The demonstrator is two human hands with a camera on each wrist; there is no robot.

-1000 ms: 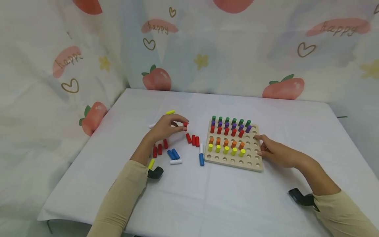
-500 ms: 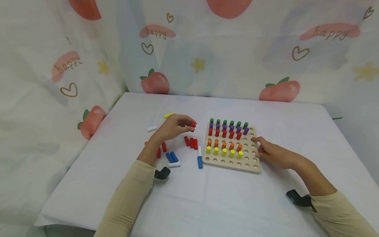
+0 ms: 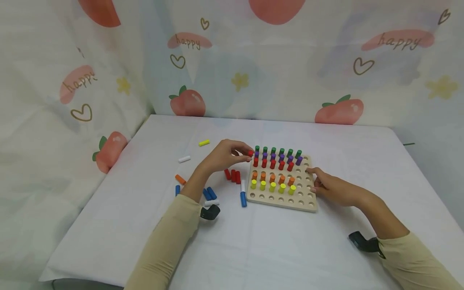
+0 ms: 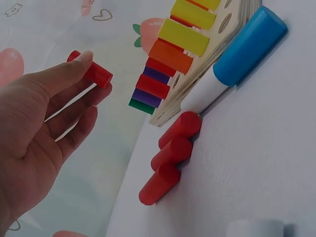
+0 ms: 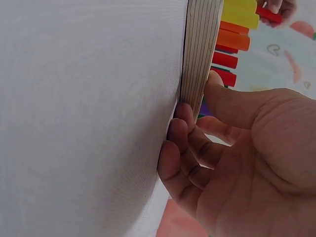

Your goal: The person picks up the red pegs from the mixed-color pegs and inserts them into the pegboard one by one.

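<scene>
My left hand [image 3: 227, 155] pinches a red peg [image 4: 98, 74] between thumb and fingertips, in the air just beyond the left edge of the wooden pegboard [image 3: 305, 199]. Rows of green, purple, red [image 3: 272, 164], orange and yellow pegs [image 3: 273, 187] stand in the board. At the board's right edge, my right hand [image 3: 333, 188] grips it, thumb on the top face and fingers against the side, as the right wrist view shows. Beneath the left hand lie three loose red pegs [image 4: 172, 152]. A white peg [image 3: 243, 185] and a blue peg [image 3: 243, 199] lie end to end beside the board.
More loose pegs lie on the white tablecloth [image 3: 275, 245] around the left forearm: blue ones [image 3: 209, 194], a white one [image 3: 184, 159], an orange one [image 3: 180, 179] and a yellow one [image 3: 204, 142]. A printed cloth [image 3: 290, 72] hangs behind the table.
My left hand has carried the red peg rightward up to the board's left edge. My right hand keeps its grip on the board. The head view has shifted slightly.
</scene>
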